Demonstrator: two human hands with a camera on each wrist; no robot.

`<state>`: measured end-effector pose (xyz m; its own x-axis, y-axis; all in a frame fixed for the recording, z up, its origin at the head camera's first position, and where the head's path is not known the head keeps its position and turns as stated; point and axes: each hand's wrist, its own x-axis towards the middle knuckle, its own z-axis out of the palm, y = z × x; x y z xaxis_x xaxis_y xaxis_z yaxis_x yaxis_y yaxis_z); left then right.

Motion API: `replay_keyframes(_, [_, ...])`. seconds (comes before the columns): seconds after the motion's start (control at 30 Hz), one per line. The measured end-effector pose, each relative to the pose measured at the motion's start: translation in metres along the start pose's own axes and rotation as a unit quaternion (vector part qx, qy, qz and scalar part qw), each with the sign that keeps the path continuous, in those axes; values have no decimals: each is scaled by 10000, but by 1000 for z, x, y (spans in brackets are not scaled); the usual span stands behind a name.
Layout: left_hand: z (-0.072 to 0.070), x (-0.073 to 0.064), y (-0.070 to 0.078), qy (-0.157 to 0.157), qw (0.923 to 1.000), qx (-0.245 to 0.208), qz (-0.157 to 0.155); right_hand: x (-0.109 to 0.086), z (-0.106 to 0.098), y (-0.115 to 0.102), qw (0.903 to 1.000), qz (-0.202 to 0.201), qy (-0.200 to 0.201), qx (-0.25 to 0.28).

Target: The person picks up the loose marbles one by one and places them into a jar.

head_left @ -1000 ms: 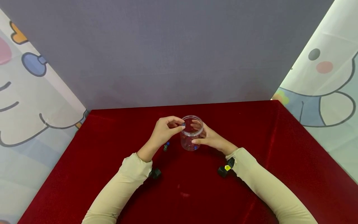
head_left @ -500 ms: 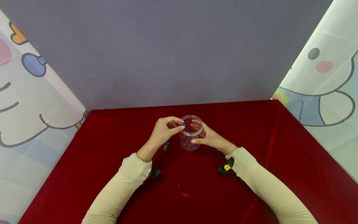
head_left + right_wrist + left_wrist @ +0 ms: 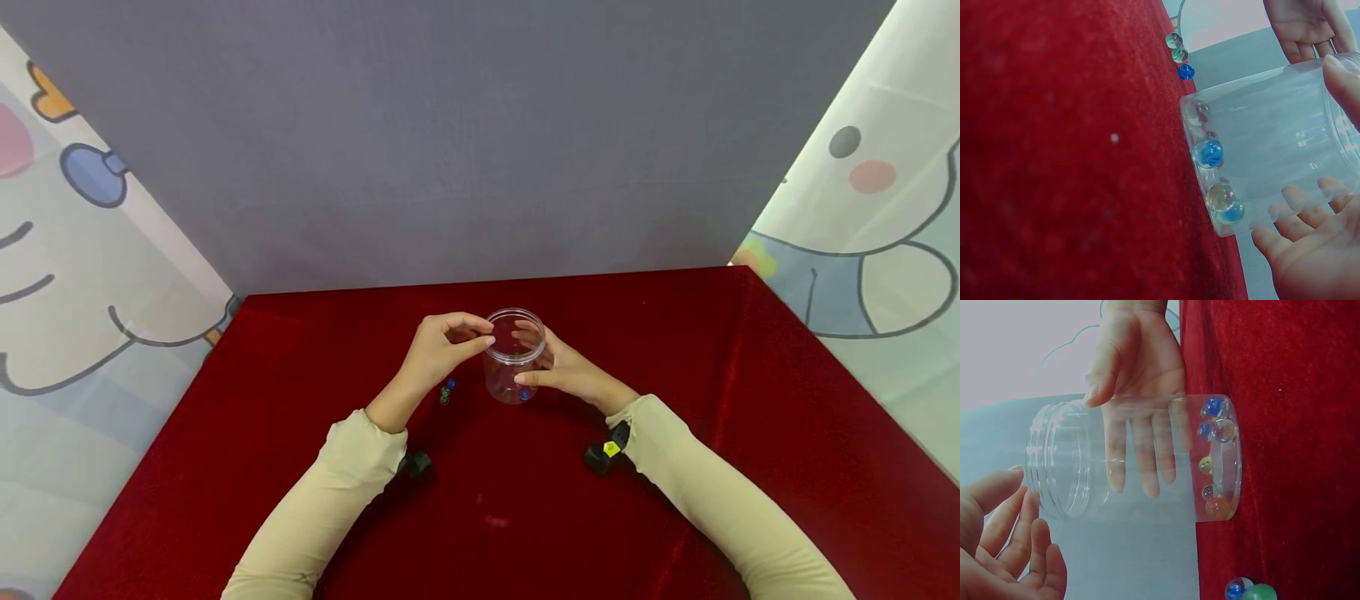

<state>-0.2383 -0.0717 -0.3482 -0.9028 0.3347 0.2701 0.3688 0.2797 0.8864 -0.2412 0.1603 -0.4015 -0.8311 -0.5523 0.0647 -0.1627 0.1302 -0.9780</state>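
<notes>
My right hand (image 3: 566, 368) holds a clear jar (image 3: 502, 383) upright on the red cloth, thumb in front and fingers round the far side. Several blue, yellow and orange glass marbles (image 3: 1217, 506) lie on its bottom. At the jar's mouth is my left hand (image 3: 442, 346); its thumb and forefinger reach the left side of the rim, with no marble showing between them. Left of the jar on the cloth rest a blue marble (image 3: 1186, 72) and two greenish marbles, one a clear green marble (image 3: 1179, 55), close together.
A red velvety cloth (image 3: 525, 517) covers the table. Behind it stands a grey backdrop (image 3: 480, 150), with cartoon-printed curtains (image 3: 862, 208) at both sides. Small black wrist devices (image 3: 597, 458) sit at the cuffs.
The blue marble that my left thumb and forefinger pinched at the rim has left them. Both hands and the jar stay nearly where they were.
</notes>
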Motion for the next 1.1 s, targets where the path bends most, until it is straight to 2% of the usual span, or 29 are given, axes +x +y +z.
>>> replay_keyframes(0.27, [-6,-1,0,43,9999,-135,52,0,1,1,10000,-13,30,4])
replay_keyframes(0.43, [-11,-5,-7,108,9999,-111,-3,2,2,4,10000,-36,1,14])
replay_keyframes(0.8, [-23,-13,-21,44,9979,390,-523,3,2,4,9998,-173,60,-54])
replay_keyframes(1.1, [-30,-20,-32,-89,9970,508,-572,4,0,8,9995,-254,43,-190])
